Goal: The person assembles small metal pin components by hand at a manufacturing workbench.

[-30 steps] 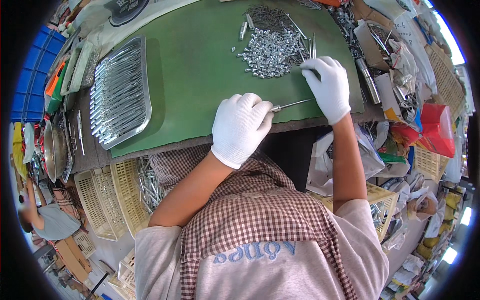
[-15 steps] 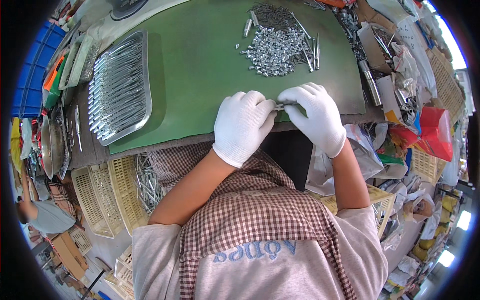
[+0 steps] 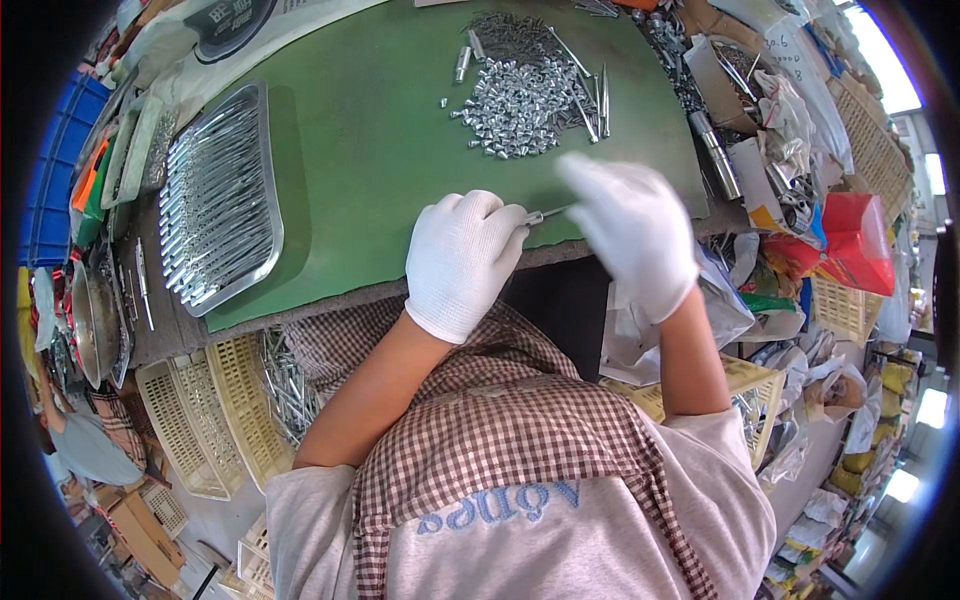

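Note:
My left hand [image 3: 463, 262], in a white knit glove, is closed on a slim metal piece [image 3: 537, 217] whose thin pin-like end points right from the fingertips. Beside that thin end is my right hand [image 3: 640, 225], also gloved; motion smears its fingers, so I cannot tell if it holds anything. Beyond both hands, small silver metal fittings [image 3: 518, 105] lie heaped on the green work mat [image 3: 365, 160]. Dark thin pins [image 3: 508, 35] are piled behind them, and a few slender metal rods [image 3: 603, 100] rest along the heap's right side.
At left stands a metal tray [image 3: 275, 215] filled with rows of slender silver rods. Bins and boxes of metal parts [image 3: 735, 90] crowd the right edge, near a red bag [image 3: 850, 245]. Cream plastic crates [image 3: 240, 400] sit below the bench. Another person [image 3: 90, 445] is at far left.
My right hand has come away from the left fingertips, rightward, and is now blurred. The left hand still grips the metal piece, showing more of it. The whole view has shifted slightly.

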The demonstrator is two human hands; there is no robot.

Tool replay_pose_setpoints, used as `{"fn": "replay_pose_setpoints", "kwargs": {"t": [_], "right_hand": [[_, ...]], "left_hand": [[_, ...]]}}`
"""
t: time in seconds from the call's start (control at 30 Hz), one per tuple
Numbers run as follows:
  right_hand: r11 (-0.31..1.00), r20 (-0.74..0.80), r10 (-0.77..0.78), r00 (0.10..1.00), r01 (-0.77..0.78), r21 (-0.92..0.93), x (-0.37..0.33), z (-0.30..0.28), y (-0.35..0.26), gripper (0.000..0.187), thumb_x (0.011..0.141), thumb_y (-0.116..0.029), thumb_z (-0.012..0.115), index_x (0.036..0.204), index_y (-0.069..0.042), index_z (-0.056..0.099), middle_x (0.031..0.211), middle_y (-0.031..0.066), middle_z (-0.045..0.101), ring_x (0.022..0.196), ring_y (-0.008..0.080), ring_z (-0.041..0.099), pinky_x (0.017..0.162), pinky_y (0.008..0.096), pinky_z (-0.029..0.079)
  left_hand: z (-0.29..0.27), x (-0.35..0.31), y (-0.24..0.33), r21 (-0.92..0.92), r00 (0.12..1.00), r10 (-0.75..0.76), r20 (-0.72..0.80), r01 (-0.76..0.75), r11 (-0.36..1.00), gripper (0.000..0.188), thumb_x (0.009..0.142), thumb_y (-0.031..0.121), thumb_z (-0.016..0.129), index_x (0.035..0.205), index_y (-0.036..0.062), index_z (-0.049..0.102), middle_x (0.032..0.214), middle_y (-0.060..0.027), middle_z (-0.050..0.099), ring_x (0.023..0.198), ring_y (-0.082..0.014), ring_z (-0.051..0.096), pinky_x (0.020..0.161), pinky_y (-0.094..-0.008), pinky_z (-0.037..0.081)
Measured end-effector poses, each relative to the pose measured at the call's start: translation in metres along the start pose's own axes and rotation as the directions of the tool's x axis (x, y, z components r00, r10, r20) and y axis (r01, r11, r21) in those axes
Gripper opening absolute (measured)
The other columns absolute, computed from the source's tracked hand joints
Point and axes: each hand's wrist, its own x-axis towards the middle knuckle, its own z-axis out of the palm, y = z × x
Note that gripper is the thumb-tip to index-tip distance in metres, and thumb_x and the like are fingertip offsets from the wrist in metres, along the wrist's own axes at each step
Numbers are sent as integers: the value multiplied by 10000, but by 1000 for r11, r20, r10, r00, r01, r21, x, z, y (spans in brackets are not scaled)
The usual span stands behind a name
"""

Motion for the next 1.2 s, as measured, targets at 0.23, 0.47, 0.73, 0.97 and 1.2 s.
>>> {"fn": "replay_pose_setpoints", "kwargs": {"t": [0.23, 0.47, 0.73, 0.97, 1.2], "right_hand": [[718, -103, 550, 829, -532, -449, -54, -26, 143, 482, 899, -137, 639, 1367, -57, 555, 1159, 202, 638, 1031, 396, 619, 910, 474, 493], [972, -124, 191, 974, -205, -114, -43, -17, 7, 586, 794, -191, 783, 1346, -139, 593, 979, 111, 663, 892, 318, 648, 742, 406, 547], [949, 123, 312, 942, -316, 11, -54, -3, -30, 666, 773, -233, 811, 1397, -212, 579, 749, 92, 631, 617, 287, 646, 546, 394, 509], [914, 17, 391, 920, -391, 107, -56, 0, -34, 665, 790, -225, 801, 1411, -176, 568, 808, 116, 675, 622, 298, 661, 555, 386, 520], [893, 315, 445, 838, -442, -87, -53, -5, -47, 754, 784, -61, 791, 1467, -37, 475, 1028, 213, 717, 859, 275, 746, 734, 331, 572]], "left_hand": [[6, 1, 2, 4, 997, 37, -60, -37, 999, 131, 772, 141, 760, 894, 112, 724, 805, -31, 620, 730, -246, 600, 664, -388, 466], [-2, -4, 2, 18, 1000, 5, -19, -5, 1000, 140, 786, 146, 746, 919, 116, 714, 820, -27, 615, 739, -241, 597, 664, -389, 458], [2, -1, 1, -3, 999, 31, -23, -31, 1000, 141, 787, 150, 743, 918, 114, 705, 825, -32, 612, 752, -248, 601, 668, -392, 459], [0, 0, 3, 8, 999, 23, -37, -23, 1000, 132, 783, 145, 749, 906, 115, 709, 806, -31, 612, 733, -254, 602, 657, -396, 461], [4, -2, 4, 18, 999, 9, -51, -8, 1000, 111, 773, 132, 754, 869, 119, 700, 806, -32, 614, 728, -253, 599, 657, -402, 463]]}}
